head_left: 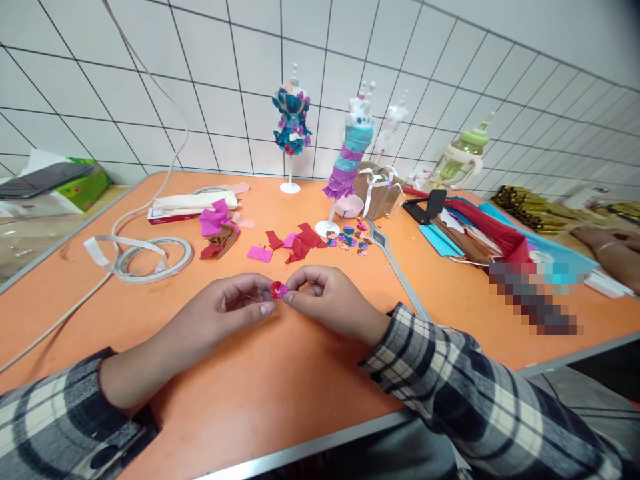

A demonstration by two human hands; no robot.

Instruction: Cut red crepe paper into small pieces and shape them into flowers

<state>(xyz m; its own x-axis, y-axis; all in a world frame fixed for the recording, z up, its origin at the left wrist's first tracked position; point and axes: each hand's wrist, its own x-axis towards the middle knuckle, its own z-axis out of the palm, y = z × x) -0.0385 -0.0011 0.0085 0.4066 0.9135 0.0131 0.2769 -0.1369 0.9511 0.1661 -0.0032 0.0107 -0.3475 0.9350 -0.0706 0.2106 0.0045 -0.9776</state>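
Observation:
A small red and pink paper flower (279, 290) is held just above the orange table, between my two hands. My right hand (325, 293) pinches its pink side between thumb and index finger. The fingers of my left hand (240, 300) are closed on its red side, the thumb lying a little below. Beyond my hands lie torn red paper scraps (303, 243) and a pink paper square (260, 254). Right of these, several small finished paper flowers (346, 239) are gathered near the foot of a mini dress form (351, 157) wrapped in turquoise and purple paper.
A roll of double-sided tape (155, 260) with a loose strip lies at left, beside a white cable (116, 233). At the back stand another decorated dress form (291, 127) and a green-lidded bottle (460, 160). Folded coloured paper (505, 230) and another person's hand (607, 243) are at right.

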